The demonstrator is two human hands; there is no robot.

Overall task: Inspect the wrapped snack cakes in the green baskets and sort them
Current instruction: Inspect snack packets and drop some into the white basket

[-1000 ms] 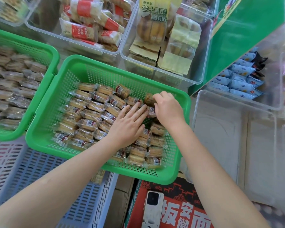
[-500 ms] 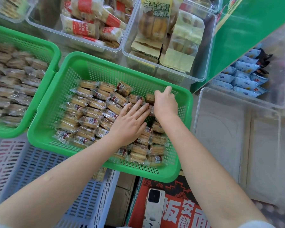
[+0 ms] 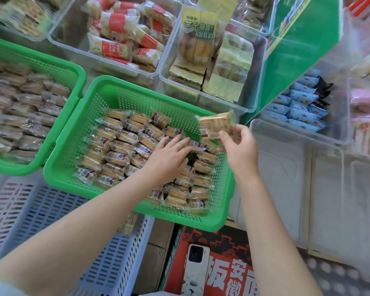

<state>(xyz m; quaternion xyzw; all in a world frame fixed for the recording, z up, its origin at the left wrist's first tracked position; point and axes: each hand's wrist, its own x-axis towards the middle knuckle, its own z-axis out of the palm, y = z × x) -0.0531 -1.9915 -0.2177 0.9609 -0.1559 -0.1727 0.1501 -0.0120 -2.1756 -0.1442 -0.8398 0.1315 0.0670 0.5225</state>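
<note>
Sorting, partway by the look of it: right hand (image 3: 238, 146) pinches one wrapped snack cake (image 3: 215, 126) lifted above the near green basket (image 3: 124, 97), left hand (image 3: 169, 159) flat, fingers straight, on the many cakes (image 3: 120, 144) left unchecked there.

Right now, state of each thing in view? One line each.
left hand: open, flat on the cakes in the basket
right hand: pinching one wrapped cake
wrapped cake: lifted over the basket's right rim
middle green basket: part full, far end bare
left green basket: full of wrapped cakes
phone: face down on the red box
</note>
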